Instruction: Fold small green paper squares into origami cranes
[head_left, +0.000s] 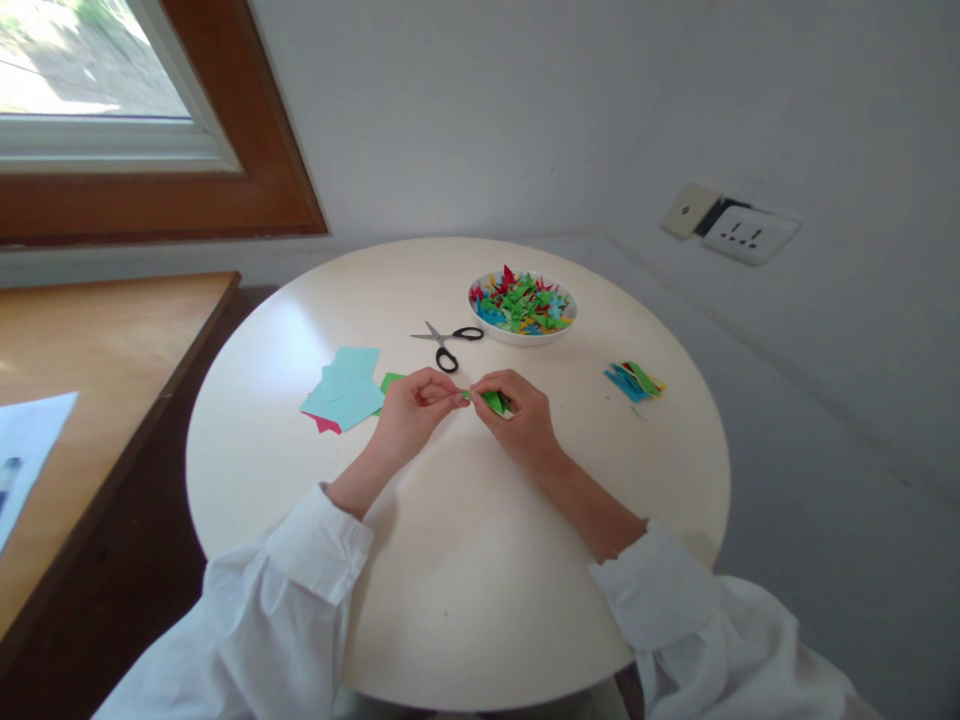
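Observation:
My left hand [416, 405] and my right hand [521, 415] meet over the middle of the round white table [450, 560]. Both pinch a small folded green paper piece [491, 401] between the fingertips; most of it sits in the right hand's fingers, and the left pinches its tip. Just left of my left hand lies a stack of light blue paper sheets [346, 390], with a pink sheet and a green sheet peeking from under it. Black-handled scissors [448, 342] lie beyond my hands, blades shut.
A white bowl [523, 333] full of small folded coloured paper pieces stands at the back of the table. A little pile of folded blue and green pieces [634, 381] lies at the right. A wooden desk [90, 360] with a paper stands left. A wall socket [750, 234] is mounted at the right.

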